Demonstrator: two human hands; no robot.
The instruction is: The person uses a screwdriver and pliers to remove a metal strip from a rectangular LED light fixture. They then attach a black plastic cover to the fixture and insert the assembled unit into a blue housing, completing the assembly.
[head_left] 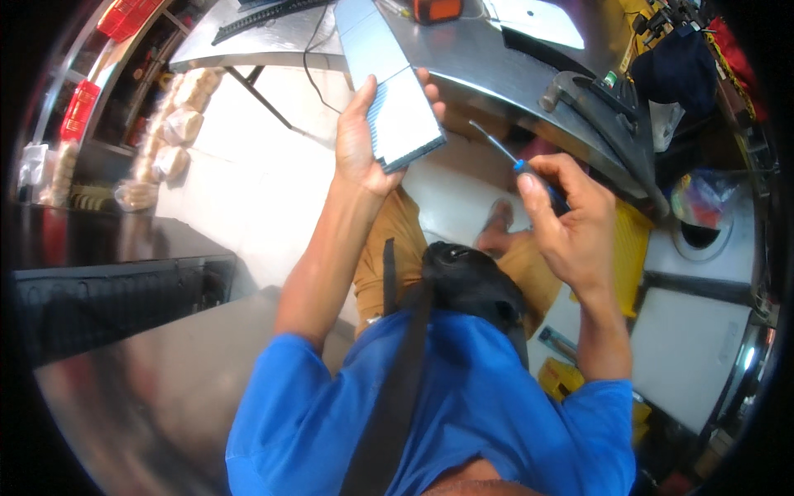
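While your left hand (pixel 361 136) wraps the flat grey rectangular panel with a dark ribbed edge (pixel 403 116), its long axis runs up and away from you over the white floor. Your right hand (pixel 571 217), wrist bent, pinches the blue-handled thin metal screwdriver (pixel 514 163), shaft pointing up-left toward the panel.
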